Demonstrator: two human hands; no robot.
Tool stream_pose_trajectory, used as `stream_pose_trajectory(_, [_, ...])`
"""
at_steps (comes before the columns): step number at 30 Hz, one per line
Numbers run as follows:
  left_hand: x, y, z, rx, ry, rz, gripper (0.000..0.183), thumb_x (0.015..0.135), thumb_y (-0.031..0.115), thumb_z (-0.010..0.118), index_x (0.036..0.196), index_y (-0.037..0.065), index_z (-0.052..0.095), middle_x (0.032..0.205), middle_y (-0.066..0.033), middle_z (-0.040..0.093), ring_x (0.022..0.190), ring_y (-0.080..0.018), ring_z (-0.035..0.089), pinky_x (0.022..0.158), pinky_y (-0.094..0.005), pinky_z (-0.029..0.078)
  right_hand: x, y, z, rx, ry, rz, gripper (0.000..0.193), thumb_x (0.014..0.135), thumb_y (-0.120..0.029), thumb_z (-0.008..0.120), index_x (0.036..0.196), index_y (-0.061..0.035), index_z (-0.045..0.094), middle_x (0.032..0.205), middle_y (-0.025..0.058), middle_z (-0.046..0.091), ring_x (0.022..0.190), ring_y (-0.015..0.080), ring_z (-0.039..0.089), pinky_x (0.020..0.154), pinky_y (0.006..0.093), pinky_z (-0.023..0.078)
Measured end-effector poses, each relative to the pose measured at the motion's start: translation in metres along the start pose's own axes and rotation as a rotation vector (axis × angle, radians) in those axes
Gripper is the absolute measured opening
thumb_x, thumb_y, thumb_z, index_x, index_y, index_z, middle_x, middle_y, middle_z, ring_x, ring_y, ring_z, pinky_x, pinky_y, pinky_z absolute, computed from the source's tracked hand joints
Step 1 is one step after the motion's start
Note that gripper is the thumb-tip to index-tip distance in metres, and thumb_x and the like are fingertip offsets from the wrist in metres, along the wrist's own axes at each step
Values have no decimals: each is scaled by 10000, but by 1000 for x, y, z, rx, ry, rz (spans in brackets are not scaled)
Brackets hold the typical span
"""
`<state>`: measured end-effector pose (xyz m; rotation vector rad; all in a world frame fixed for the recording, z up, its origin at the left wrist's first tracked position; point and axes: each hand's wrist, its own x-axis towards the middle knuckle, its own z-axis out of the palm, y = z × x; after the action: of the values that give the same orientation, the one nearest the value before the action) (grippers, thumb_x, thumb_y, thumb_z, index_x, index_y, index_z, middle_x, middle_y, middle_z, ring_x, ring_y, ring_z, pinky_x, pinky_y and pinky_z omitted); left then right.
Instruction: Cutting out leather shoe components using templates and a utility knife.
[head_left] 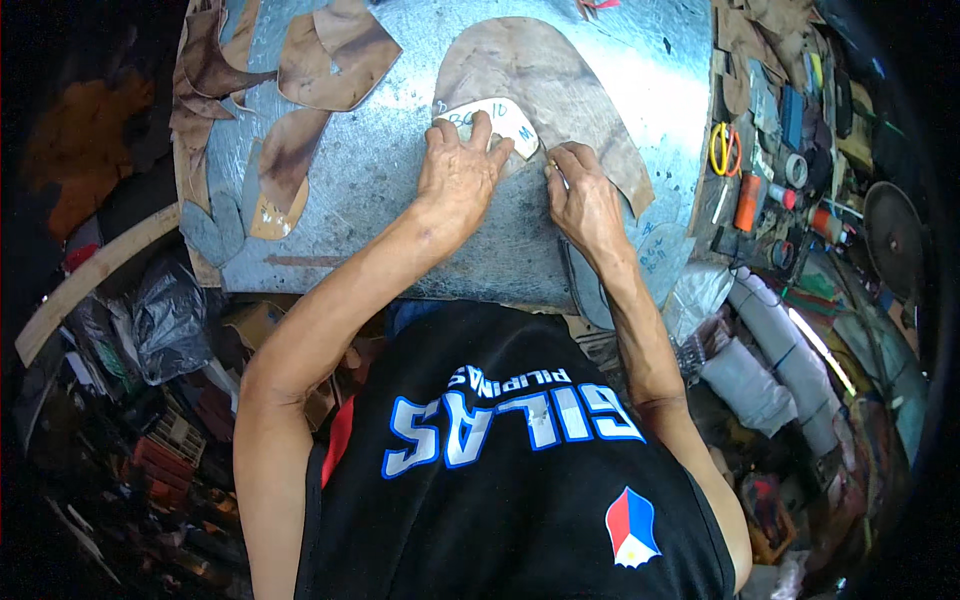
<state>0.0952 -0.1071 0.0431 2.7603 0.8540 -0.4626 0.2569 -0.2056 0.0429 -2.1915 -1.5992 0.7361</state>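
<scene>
A long brown leather piece (560, 75) with a rounded far end lies on the metal-topped table. On its near left part rests a white pattern piece (515, 125) with blue handwriting. My left hand (462, 165) presses down on this pattern with its fingers spread, covering part of it. Just right of the pattern, my right hand (583, 195) is closed with its fingertips at the leather's edge. A thin tool seems to show between thumb and fingers, but its kind is mostly hidden.
Cut leather pieces (340, 60) and grey patterns (215, 230) lie at the left of the metal tabletop (370, 190). Along the right edge are scissors (724, 150), an orange cylinder (746, 203) and a tape roll (796, 170). Wrapped rolls (790, 335) stand at the right.
</scene>
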Motion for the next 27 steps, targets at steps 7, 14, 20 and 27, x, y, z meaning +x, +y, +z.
stream_pose_trajectory(7, [3, -4, -5, 18, -18, 31, 569, 784, 85, 653, 1331, 211, 556, 1300, -149, 474, 999, -376, 557, 842, -441, 460, -10, -11, 10, 51, 100, 126, 233, 899, -100, 590, 1089, 28, 636, 1237, 202, 596, 1028, 414, 625, 854, 440, 527])
stream_pose_trajectory(14, [5, -11, 3, 65, 14, 122, 569, 785, 160, 685, 1335, 212, 546, 1294, -159, 477, 957, -357, 574, 813, -437, 465, -18, -20, 19, 137, 169, 218, 271, 892, -84, 582, 1118, 59, 625, 1292, 221, 572, 1098, 412, 606, 909, 426, 514])
stream_pose_trajectory(20, [10, -15, 4, 113, 31, 185, 564, 799, 230, 700, 1339, 213, 541, 1244, -179, 486, 907, -351, 605, 784, -448, 480, -22, -24, 35, 138, 280, 240, 272, 876, -82, 570, 1111, 46, 618, 1338, 249, 524, 1062, 447, 608, 894, 452, 527])
stream_pose_trajectory(27, [17, -14, 2, 234, -5, 259, 588, 824, 288, 689, 1374, 216, 494, 1201, -217, 491, 833, -336, 631, 755, -432, 497, -20, -40, 55, 216, 416, 371, 268, 869, -76, 571, 1081, 82, 615, 1328, 290, 517, 1138, 451, 567, 957, 439, 482])
